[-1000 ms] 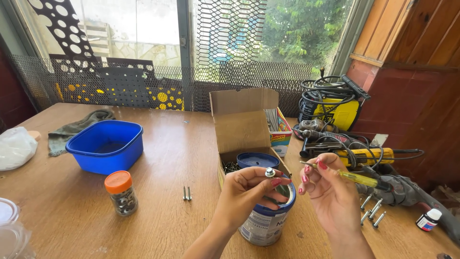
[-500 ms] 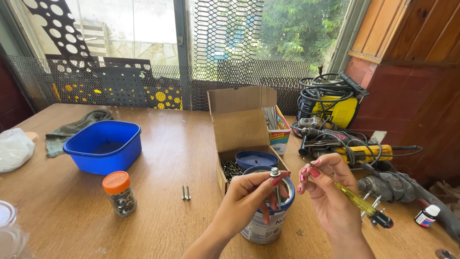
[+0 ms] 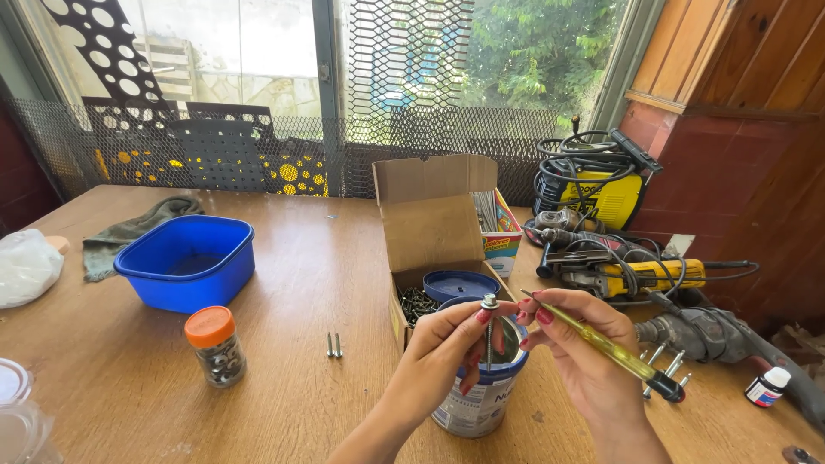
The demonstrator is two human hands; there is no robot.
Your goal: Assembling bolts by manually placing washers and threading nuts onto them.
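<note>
My left hand (image 3: 443,348) pinches a long metal bolt (image 3: 489,331) upright by its shaft, washer-topped head up, over an open blue-and-white tin can (image 3: 481,404). My right hand (image 3: 577,344) holds a yellow-handled screwdriver (image 3: 614,352), its black end pointing lower right, and its fingertips close in on the bolt from the right. Behind the can stands an open cardboard box (image 3: 430,232) with dark screws (image 3: 418,302) and a round blue lid (image 3: 461,284) inside.
On the wooden table (image 3: 292,283): a blue plastic tub (image 3: 189,262), an orange-capped jar (image 3: 215,345), two loose bolts (image 3: 334,344), a grey rag (image 3: 129,232), a white bag (image 3: 26,266) at left. Power tools and cables (image 3: 619,258), a yellow machine (image 3: 601,193) and a small bottle (image 3: 766,387) at right.
The screwdriver has swung from lying level in my right hand to slanting down to the right. Both hands have come together at the bolt, which now stands upright above the can.
</note>
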